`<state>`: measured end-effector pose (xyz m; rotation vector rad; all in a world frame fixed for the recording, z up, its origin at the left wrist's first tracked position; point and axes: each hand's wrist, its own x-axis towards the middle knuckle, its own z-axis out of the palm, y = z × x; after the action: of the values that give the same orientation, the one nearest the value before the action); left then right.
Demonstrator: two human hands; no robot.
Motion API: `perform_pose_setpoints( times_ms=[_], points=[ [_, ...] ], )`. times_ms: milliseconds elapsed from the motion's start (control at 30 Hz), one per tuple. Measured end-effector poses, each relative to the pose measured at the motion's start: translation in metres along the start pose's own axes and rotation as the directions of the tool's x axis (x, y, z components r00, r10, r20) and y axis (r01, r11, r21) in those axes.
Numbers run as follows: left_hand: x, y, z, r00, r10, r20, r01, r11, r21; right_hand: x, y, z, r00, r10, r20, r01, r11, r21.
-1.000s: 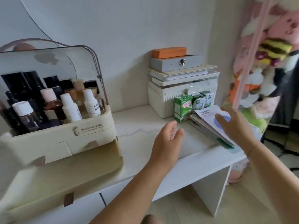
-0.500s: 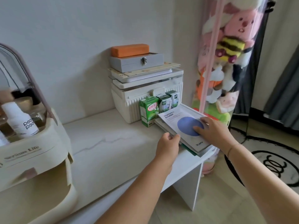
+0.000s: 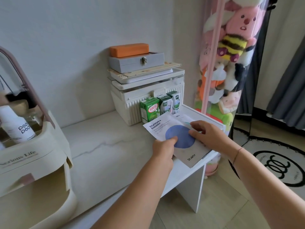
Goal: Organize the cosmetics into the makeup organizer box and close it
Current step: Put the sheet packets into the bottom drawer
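A stack of flat face-mask packets (image 3: 158, 128), white with a blue circle, lies at the right end of the white table (image 3: 105, 151). My left hand (image 3: 163, 151) pinches the top packet's near edge, thumb on the blue circle. My right hand (image 3: 208, 134) grips the packets from the right side. The cream makeup organizer box (image 3: 33, 162) stands at the far left with its clear lid (image 3: 24, 76) raised. A white bottle (image 3: 18, 126) and other bottles stand inside it.
Behind the packets stand three green drink cartons (image 3: 158, 108) against a white ribbed box (image 3: 132, 100) topped with a grey case and an orange block. A mesh column of plush toys (image 3: 227, 63) rises right of the table. A round rug (image 3: 277, 162) covers the floor.
The view swung right, away from the organizer. Both hands moved onto the mask packets; my left hand went from hovering to pinching the top packet, and the stack has lifted and shifted slightly left.
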<state>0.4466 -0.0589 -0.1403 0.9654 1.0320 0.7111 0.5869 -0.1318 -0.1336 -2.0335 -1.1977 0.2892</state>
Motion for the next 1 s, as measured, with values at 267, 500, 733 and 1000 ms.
perform_pose_setpoints(
  times_ms=[267, 500, 733, 1000],
  points=[
    [-0.045, 0.01, -0.041, 0.935, 0.331, 0.128, -0.335, 0.942, 0.017, -0.026, -0.042, -0.014, 0.981, 0.043, 0.19, -0.14, 0.832, 0.537],
    [-0.049, 0.044, -0.078, 0.939, 0.338, 0.065, -0.274, 0.85, -0.449, -0.038, -0.08, 0.017, 0.967, -0.036, 0.253, -0.236, 0.253, 0.938],
    [-0.051, 0.038, -0.101, 0.909, 0.411, 0.067, -0.335, 0.818, -0.467, -0.04, -0.103, 0.065, 0.985, 0.008, 0.171, -0.169, 0.164, 0.972],
    [-0.017, 0.07, -0.161, 0.798, 0.594, 0.101, -0.581, 0.716, 0.386, -0.015, -0.076, 0.04, 0.986, -0.165, 0.021, 0.063, 0.486, 0.872]
  ],
)
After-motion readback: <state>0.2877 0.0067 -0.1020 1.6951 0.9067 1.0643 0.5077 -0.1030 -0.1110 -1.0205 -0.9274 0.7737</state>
